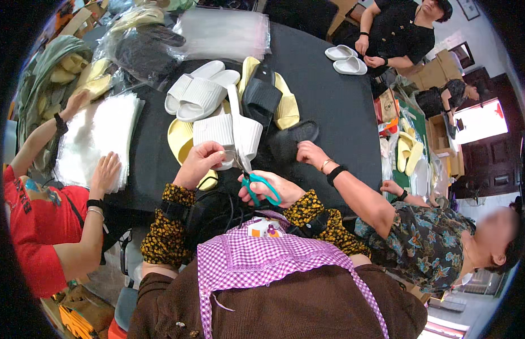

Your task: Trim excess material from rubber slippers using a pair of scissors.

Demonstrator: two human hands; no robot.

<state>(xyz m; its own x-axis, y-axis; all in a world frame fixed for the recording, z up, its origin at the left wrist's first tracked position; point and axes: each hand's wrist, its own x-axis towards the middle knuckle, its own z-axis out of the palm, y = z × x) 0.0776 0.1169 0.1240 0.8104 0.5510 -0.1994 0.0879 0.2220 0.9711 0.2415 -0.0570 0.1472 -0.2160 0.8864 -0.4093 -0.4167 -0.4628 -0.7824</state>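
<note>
My left hand [203,162] is closed, its thumb and fingertips pinching the near end of a white slipper [249,134] with a ribbed strap. The exact grip is partly hidden. My right hand [274,189] is wrapped round the teal handles of a pair of scissors [264,187]. Their blades point away from me, against the near edge of the white slipper, close to my left fingertips. Just beyond lie a pair of white slippers [196,100], a black slipper [261,99] and yellow slippers [286,104]. Another yellow slipper [180,138] is at the left.
On the dark table [341,147], a co-worker's hand [313,155] touches a black slipper [292,138] at my right. Left, another person's hands rest by a stack of clear bags [96,141]. More bags [223,34] lie at the back. Someone far right handles white slippers [347,59].
</note>
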